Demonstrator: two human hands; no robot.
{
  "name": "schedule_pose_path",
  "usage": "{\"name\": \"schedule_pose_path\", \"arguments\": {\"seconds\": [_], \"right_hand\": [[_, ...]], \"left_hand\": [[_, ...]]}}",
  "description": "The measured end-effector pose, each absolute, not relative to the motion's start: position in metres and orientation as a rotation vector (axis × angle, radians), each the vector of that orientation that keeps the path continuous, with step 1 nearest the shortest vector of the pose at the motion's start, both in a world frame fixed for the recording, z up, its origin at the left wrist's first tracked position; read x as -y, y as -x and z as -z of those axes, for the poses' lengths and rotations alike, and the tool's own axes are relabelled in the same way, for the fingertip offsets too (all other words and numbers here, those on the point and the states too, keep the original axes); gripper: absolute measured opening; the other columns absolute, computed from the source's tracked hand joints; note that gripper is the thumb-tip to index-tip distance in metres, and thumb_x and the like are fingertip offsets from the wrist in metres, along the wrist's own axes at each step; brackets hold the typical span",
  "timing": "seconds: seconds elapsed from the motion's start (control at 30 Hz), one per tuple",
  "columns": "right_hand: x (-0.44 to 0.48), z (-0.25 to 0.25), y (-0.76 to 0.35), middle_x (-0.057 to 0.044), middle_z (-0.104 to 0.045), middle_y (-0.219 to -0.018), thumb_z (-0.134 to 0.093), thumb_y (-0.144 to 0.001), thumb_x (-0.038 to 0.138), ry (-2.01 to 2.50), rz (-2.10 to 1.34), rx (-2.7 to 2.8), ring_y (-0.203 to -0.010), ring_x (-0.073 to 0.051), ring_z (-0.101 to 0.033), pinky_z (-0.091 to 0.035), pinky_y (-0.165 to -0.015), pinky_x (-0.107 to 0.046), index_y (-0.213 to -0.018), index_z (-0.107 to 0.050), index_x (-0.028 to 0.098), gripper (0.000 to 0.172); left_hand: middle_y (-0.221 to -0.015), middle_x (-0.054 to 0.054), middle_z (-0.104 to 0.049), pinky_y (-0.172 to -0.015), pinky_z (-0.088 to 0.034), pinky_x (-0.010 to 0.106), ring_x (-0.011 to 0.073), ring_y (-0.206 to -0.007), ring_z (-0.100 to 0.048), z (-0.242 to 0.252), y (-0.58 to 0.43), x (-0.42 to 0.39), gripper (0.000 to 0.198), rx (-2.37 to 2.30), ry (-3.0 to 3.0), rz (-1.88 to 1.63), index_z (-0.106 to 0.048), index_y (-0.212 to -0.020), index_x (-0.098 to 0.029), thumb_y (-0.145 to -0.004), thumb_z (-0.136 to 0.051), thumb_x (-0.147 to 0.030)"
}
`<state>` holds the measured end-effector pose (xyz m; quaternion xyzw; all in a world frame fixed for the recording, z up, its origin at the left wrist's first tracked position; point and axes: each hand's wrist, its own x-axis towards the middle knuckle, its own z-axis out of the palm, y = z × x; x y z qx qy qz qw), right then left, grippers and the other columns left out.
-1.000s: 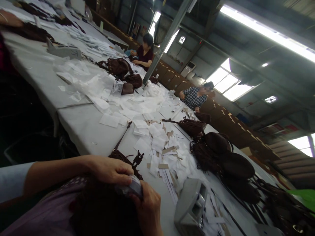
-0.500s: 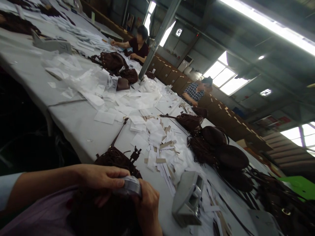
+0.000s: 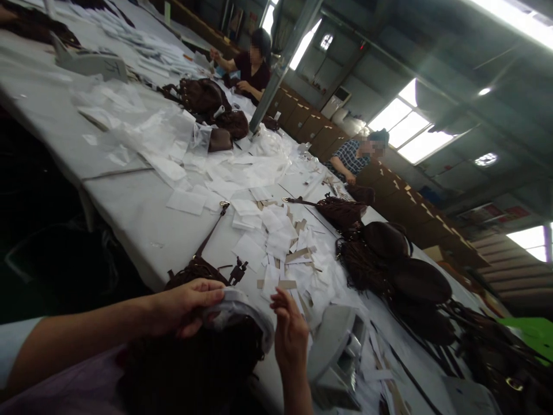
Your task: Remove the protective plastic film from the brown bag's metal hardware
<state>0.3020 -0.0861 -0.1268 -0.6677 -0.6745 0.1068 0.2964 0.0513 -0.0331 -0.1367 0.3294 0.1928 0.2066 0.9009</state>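
Note:
A dark brown fringed bag [image 3: 194,363] lies at the near table edge in front of me. My left hand [image 3: 185,305] rests on its top, fingers closed on a white wrapped piece [image 3: 242,308] that curves over the bag. My right hand [image 3: 291,334] is just right of that piece, fingers raised and apart, holding nothing. The bag's strap [image 3: 211,233] runs away across the grey table [image 3: 142,219].
White paper slips and cardboard strips [image 3: 280,242] litter the table. A grey tape dispenser [image 3: 337,351] stands right of my right hand. Several brown fringed bags [image 3: 389,259] lie beyond. Two other people [image 3: 254,63] [image 3: 358,158] work on the far side.
My right hand has let go of the white piece and lifted off to the right with open fingers. The white piece now lies spread wider over the bag under my left hand.

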Motion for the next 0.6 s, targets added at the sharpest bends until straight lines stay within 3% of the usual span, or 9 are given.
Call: {"name": "schedule_pose_path", "arguments": {"seconds": [0.13,0.27,0.43,0.53,0.6], "right_hand": [[0.046,0.149,-0.358,-0.012,-0.061,-0.122,-0.033,-0.093,0.026,2.12,-0.137,1.839,-0.111,-0.022,-0.056,-0.041,-0.095,-0.033,-0.121,-0.055,0.014,0.038],[0.022,0.173,-0.384,-0.012,-0.064,-0.114,-0.046,-0.08,0.014,2.173,-0.202,1.955,-0.104,-0.024,-0.057,-0.041,-0.091,-0.033,-0.116,-0.061,0.016,0.038],[0.018,0.181,-0.396,-0.011,-0.065,-0.089,-0.055,-0.077,0.024,2.254,-0.225,1.921,-0.088,-0.024,-0.058,-0.042,-0.08,-0.032,-0.101,-0.067,0.015,0.029],[0.022,0.174,-0.4,-0.011,-0.065,-0.084,-0.056,-0.075,0.031,2.281,-0.238,1.824,-0.085,-0.024,-0.059,-0.042,-0.078,-0.032,-0.084,-0.069,0.015,0.021],[0.026,0.167,-0.4,-0.01,-0.067,-0.084,-0.051,-0.079,0.036,2.298,-0.235,1.716,-0.083,-0.024,-0.061,-0.043,-0.077,-0.032,-0.086,-0.068,0.016,0.027]], "left_hand": [[-0.067,-0.001,-0.056,-0.026,-0.016,0.015,0.0009,-0.031,-0.035,0.14,-0.051,0.025,0.027,-0.412,-0.496,-0.417,-0.054,-0.081,-0.014,-0.086,-0.057,-0.04],[-0.066,-0.001,-0.056,-0.027,-0.011,0.016,0.001,-0.029,-0.032,0.152,-0.051,0.019,0.027,-0.428,-0.374,-0.365,-0.056,-0.08,-0.013,-0.085,-0.057,-0.04],[-0.066,0.0,-0.057,-0.027,-0.008,0.016,0.0014,-0.029,-0.032,0.165,-0.051,0.014,0.029,-0.459,-0.337,-0.324,-0.058,-0.081,-0.014,-0.083,-0.059,-0.043],[-0.068,0.0,-0.057,-0.028,-0.009,0.016,0.0011,-0.031,-0.033,0.168,-0.053,0.014,0.028,-0.467,-0.38,-0.334,-0.057,-0.08,-0.014,-0.082,-0.06,-0.041],[-0.07,0.001,-0.057,-0.029,-0.013,0.016,0.0013,-0.034,-0.035,0.167,-0.055,0.015,0.028,-0.456,-0.417,-0.354,-0.057,-0.08,-0.014,-0.083,-0.061,-0.041]]}}
